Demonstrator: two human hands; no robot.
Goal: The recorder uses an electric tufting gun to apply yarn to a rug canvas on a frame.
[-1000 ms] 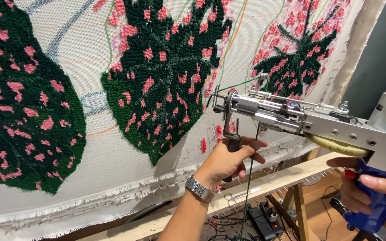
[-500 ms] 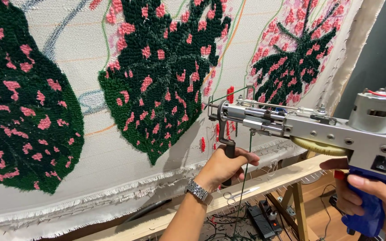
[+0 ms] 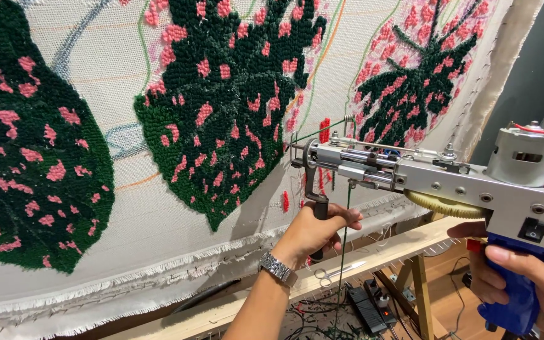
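A pale cloth [image 3: 158, 208] stretched on a wooden frame [image 3: 385, 249] fills the far side of my view, its frayed lower edge hanging over the frame's bar. Three dark green tufted leaves with pink spots sit on it: one at the left [image 3: 26, 157], one in the middle [image 3: 228, 107], one at the far right [image 3: 423, 82]. I hold a tufting gun [image 3: 436, 182] level across the right of the scene, its needle end against the cloth just right of the middle leaf. A grey motor [image 3: 527, 154] rides on top at its near end. My right hand [image 3: 524, 277] has its grip closed around the blue rear handle [image 3: 514, 296], one finger at the red trigger. My left hand [image 3: 316, 233] has its grip shut around the black front handle, a metal watch [image 3: 278, 269] at that wrist. Green yarn [image 3: 345, 239] hangs from the gun. Below, scissors [image 3: 338, 272] lie on the frame's bar and a power strip [image 3: 369, 308] on the floor.
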